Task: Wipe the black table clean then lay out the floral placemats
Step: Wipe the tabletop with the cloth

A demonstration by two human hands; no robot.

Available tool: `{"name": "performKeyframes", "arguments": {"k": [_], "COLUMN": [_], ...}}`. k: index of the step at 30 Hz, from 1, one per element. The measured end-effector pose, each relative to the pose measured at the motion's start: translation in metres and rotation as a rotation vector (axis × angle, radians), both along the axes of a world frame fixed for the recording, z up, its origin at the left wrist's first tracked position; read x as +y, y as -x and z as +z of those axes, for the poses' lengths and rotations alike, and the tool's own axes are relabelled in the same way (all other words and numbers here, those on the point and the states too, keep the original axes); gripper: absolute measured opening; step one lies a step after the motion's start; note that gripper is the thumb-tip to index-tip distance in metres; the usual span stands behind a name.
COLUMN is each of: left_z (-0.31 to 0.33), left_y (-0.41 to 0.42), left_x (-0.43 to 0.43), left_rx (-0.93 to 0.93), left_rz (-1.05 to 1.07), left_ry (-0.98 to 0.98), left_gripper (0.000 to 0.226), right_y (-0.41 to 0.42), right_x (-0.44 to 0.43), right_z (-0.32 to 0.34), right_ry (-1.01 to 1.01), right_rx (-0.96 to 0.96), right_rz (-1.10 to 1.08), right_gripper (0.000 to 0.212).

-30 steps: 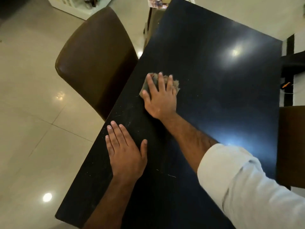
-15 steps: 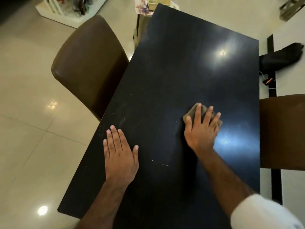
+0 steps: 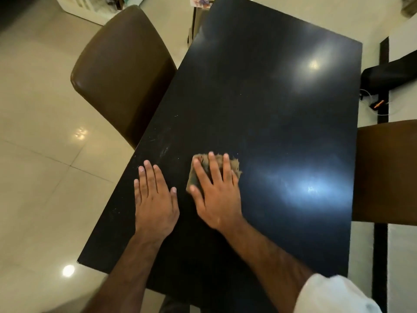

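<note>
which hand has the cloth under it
The right hand: its spread fingers press the brown cloth onto the black table. The left hand lies flat on bare tabletop beside it.

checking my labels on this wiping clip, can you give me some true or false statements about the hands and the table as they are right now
1. The right hand presses a cloth flat on the black table. True.
2. The left hand grips the cloth. False: it lies flat on the bare tabletop, beside the right hand.
3. A floral placemat lies on the tabletop. False: none shows on it.
4. A brown chair stands along the table's left side. True.
5. The tabletop is spotless. False: pale streaks show just beyond the left hand.
</note>
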State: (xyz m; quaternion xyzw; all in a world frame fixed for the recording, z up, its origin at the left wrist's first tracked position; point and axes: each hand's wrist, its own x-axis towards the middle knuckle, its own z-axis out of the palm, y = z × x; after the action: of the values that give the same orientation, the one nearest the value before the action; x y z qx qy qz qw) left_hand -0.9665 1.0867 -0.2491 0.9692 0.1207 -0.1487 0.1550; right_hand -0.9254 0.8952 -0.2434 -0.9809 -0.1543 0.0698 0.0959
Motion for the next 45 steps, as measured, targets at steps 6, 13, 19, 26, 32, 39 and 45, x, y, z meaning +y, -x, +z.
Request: {"name": "performKeyframes", "arguments": {"k": [6, 13, 19, 26, 32, 39, 45], "left_z": [0.004, 0.001, -0.002, 0.009, 0.009, 0.009, 0.008], "left_y": [0.02, 0.022, 0.021, 0.036, 0.068, 0.102, 0.123], "left_x": [-0.012, -0.011, -0.007, -0.004, -0.01, -0.032, -0.044], "left_rx": [0.02, -0.015, 0.017, 0.049, 0.04, 0.028, 0.052], "left_rz": [0.104, 0.107, 0.107, 0.11, 0.172, 0.158, 0.188], "left_ry": [-0.024, -0.047, 0.004, 0.025, -0.02, -0.05, -0.03], "left_gripper": [0.087, 0.086, 0.083, 0.083, 0.083, 0.082, 0.083], "right_y": [0.09, -0.131, -0.249, -0.13, 0.034, 0.128, 0.062], "right_x": [-0.066, -0.096, -0.007, 0.09, 0.039, -0.06, -0.052], "right_z": [-0.009, -0.004, -0.001, 0.005, 0.007, -0.001, 0.006], "right_ry": [0.08, 0.115, 0.05, 0.012, -0.041, 0.049, 0.062], "right_rx": [0.004, -0.121, -0.038, 0.026, 0.05, 0.031, 0.006], "right_rz": [-0.099, -0.517, -0.375, 0.089, 0.211, 0.108, -0.058], "right_gripper": [0.081, 0.074, 0.075, 0.078, 0.078, 0.085, 0.077]}}
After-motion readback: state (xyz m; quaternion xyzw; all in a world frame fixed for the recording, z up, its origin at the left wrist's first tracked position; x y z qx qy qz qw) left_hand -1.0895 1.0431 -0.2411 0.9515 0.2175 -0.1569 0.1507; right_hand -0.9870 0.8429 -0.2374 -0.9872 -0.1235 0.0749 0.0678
